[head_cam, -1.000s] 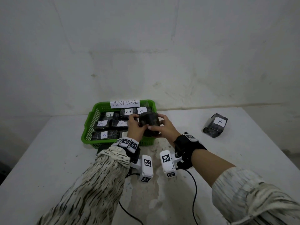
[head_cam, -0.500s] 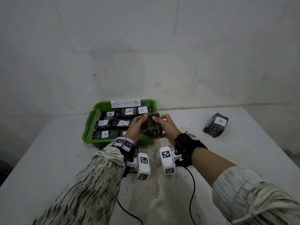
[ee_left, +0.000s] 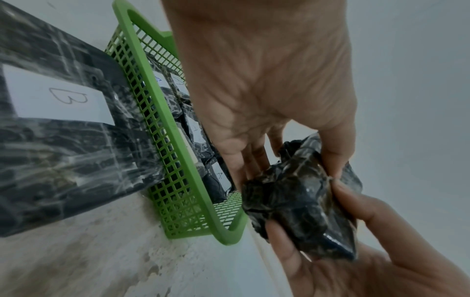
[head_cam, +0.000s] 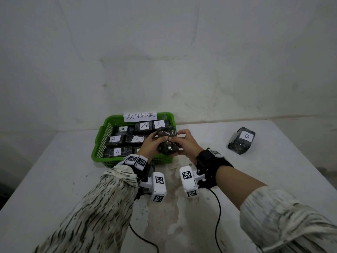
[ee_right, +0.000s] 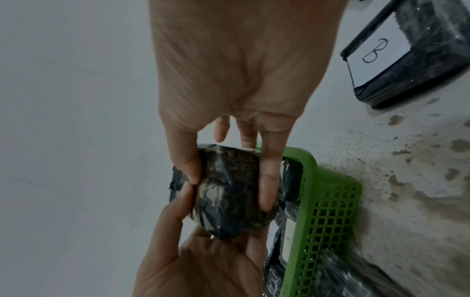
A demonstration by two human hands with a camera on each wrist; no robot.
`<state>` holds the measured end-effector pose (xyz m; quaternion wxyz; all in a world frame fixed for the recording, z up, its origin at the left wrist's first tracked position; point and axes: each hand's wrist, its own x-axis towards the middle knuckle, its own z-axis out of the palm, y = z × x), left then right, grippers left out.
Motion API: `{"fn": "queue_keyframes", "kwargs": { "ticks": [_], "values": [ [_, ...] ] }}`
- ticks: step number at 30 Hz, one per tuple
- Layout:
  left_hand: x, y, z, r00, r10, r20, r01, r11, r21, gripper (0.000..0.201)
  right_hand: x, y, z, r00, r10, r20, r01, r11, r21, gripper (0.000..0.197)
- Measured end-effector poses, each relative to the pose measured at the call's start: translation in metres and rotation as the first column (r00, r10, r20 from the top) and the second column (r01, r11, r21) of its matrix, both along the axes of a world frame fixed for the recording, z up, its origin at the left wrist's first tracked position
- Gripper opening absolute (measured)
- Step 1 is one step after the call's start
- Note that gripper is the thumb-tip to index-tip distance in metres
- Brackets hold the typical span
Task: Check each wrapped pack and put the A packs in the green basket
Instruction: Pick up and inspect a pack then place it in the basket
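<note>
Both hands hold one dark wrapped pack (head_cam: 166, 141) in the air above the front right corner of the green basket (head_cam: 98, 141). My left hand (head_cam: 148, 146) grips its left side and my right hand (head_cam: 187, 143) its right side, thumbs meeting on top. No label shows on its visible faces. In the left wrist view the pack (ee_left: 300, 201) sits between the left hand (ee_left: 254, 90) and the right hand (ee_left: 368, 251). The right wrist view shows the pack (ee_right: 234, 191) pinched by the right hand (ee_right: 241, 70). Several packs marked A (head_cam: 144, 126) lie in the basket.
A pack labelled B (head_cam: 241, 140) lies on the white table at the right. Another B pack (ee_left: 63, 140) lies against the basket's front wall, beneath my left wrist. The basket's back rim carries a paper sign (head_cam: 140, 116) reading ABNORMAL. A wall stands behind the table.
The pack has been turned over between the two hands, which stay over the basket's front right corner. Nothing else has moved.
</note>
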<state>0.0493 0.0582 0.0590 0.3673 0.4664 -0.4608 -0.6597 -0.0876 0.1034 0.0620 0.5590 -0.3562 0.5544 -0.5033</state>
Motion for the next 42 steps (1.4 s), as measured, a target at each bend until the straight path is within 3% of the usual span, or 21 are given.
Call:
{"fn": "queue_keyframes", "kwargs": {
  "ticks": [7,13,16,19,20,22,25,28,31,34,36,42],
  "values": [
    [0.006,0.001,0.002,0.999,-0.043,0.024,0.044,0.998,-0.039,0.037,0.006,-0.001,-0.002,0.998,0.041,0.047,-0.041,0.999,0.0,0.048],
    [0.008,0.001,0.001,0.996,-0.056,0.063,0.059,0.997,-0.054,0.047,0.007,-0.002,-0.003,0.996,0.068,0.064,-0.07,0.997,0.021,0.053],
    [0.009,0.0,-0.001,0.998,-0.02,0.051,0.024,0.997,-0.074,0.057,0.005,-0.001,-0.003,0.998,0.055,-0.035,-0.055,0.998,0.007,0.068],
    [0.009,0.0,-0.005,0.986,0.076,0.15,-0.04,0.973,-0.228,0.051,-0.001,-0.003,-0.003,0.99,-0.002,-0.138,0.001,1.0,-0.01,0.089],
    [0.01,-0.001,-0.006,0.98,0.111,0.167,-0.063,0.961,-0.268,0.044,-0.002,-0.003,-0.003,0.992,-0.014,-0.128,0.014,1.0,-0.006,0.087],
    [0.012,-0.004,-0.006,0.984,0.107,0.145,-0.065,0.962,-0.266,0.029,-0.005,-0.002,0.0,0.997,-0.032,-0.076,0.032,0.999,-0.004,0.06],
    [0.011,0.0,0.0,0.998,0.053,0.037,-0.05,0.995,-0.086,0.015,-0.013,-0.003,-0.002,0.997,-0.053,-0.063,0.05,0.998,-0.049,0.032],
    [0.007,0.003,0.0,1.0,-0.012,-0.018,0.013,0.999,0.031,0.022,-0.014,-0.004,-0.003,0.99,-0.024,-0.137,0.01,0.994,-0.107,0.032],
    [0.004,0.005,-0.003,0.997,-0.068,-0.023,0.069,0.997,0.037,0.023,-0.004,-0.005,-0.002,0.974,-0.044,-0.224,0.017,0.992,-0.123,0.038],
    [0.002,0.005,-0.003,0.994,-0.077,-0.082,0.082,0.995,0.055,0.02,0.002,-0.006,-0.001,0.998,-0.011,-0.055,0.01,1.0,-0.026,0.053],
    [0.003,0.006,-0.002,0.989,-0.101,-0.104,0.107,0.993,0.056,0.028,0.003,-0.005,0.001,0.998,0.054,0.015,-0.055,0.997,0.063,0.045],
    [0.007,0.009,-0.004,0.987,-0.143,-0.078,0.151,0.983,0.103,0.04,0.002,-0.005,-0.004,0.998,0.068,-0.004,-0.067,0.992,0.105,0.043]
  ]
}}
